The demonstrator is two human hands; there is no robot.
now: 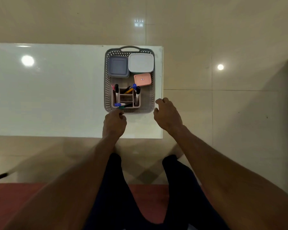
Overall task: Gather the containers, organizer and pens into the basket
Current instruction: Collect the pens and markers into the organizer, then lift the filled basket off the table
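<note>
The grey perforated plastic basket [129, 80] on the white table [48, 90] holds three lidded containers [141, 62] and a pen-filled organizer [126, 99]. At its near rim, the left hand [114, 124] pinches a green-tipped pen [123, 107]; beside its near right corner, the right hand [167, 114] hovers loosely curled, empty.

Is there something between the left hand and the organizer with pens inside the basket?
Only the basket's near wall. The left hand is at this wall, and the organizer stands just behind it. Above the wall nothing visible blocks.
</note>
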